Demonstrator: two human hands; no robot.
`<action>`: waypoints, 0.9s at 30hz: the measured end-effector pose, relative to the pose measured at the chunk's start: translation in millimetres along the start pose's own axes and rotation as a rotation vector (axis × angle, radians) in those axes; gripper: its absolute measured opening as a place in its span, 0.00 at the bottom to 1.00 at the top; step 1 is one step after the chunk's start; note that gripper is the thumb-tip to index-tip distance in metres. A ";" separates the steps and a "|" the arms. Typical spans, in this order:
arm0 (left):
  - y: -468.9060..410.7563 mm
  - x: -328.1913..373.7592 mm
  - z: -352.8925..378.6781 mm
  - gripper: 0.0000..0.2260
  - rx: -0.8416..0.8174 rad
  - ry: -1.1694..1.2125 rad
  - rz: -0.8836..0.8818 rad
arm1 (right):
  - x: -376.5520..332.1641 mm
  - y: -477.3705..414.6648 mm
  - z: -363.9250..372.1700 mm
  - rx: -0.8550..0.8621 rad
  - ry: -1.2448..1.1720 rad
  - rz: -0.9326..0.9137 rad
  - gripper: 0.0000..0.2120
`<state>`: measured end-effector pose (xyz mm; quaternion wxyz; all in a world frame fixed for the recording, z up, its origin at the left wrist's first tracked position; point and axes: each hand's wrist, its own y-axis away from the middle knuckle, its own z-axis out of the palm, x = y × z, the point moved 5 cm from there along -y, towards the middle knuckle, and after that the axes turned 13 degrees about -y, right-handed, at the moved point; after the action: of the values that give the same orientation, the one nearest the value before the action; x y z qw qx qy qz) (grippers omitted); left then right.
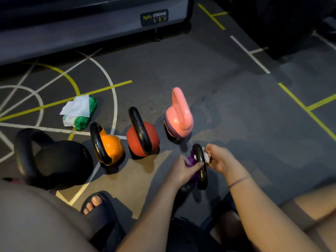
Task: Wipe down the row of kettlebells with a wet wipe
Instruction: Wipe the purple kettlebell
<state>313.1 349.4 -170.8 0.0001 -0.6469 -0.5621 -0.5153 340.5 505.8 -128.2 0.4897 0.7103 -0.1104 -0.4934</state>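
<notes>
The purple kettlebell [203, 177] stands on the floor [236, 106] nearest to you, at the right end of the row and set slightly forward of it, handle up. Your right hand [221, 159] pinches a bunched wet wipe [207, 157] against the upper right side of the black handle; the fingers are curled round the wipe. Your left hand [183, 170] grips the bell from the opposite side, fingers wrapped over the purple body and the near leg of the handle, evidently to brace it so it does not rock or turn under the rubbing.

The step in hand appears to be the handle of this bell.

Beyond it, in line toward your left: the pink kettlebell [179, 119], the red kettlebell [142, 138], the orange kettlebell [109, 144] and the large black kettlebell [60, 160], all upright and apart from one another. Whether these are already wiped cannot be told.

The green wipes pack [80, 112] lies behind the orange bell with a white sheet on top, within reach for a fresh wipe.
</notes>
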 end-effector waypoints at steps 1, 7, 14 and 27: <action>1.5 0.7 1.2 0.22 0.014 -0.011 0.021 | -3.4 -3.0 0.4 0.031 -0.056 -0.034 0.07; 1.5 8.9 13.3 0.25 0.004 -0.003 0.103 | 7.4 0.9 -4.8 -0.030 -0.092 -0.046 0.06; 19.4 25.9 39.1 0.27 0.005 -0.143 0.084 | 10.9 -11.3 -6.8 0.028 -0.161 -0.128 0.09; -12.3 33.0 -72.9 0.24 0.031 -0.717 0.414 | 5.7 -33.3 -43.1 0.135 0.000 -0.355 0.11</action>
<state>250.2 335.8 -121.7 -0.0825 -0.8847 -0.3922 -0.2380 367.3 543.9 -157.0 0.3462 0.7499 -0.0162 -0.5635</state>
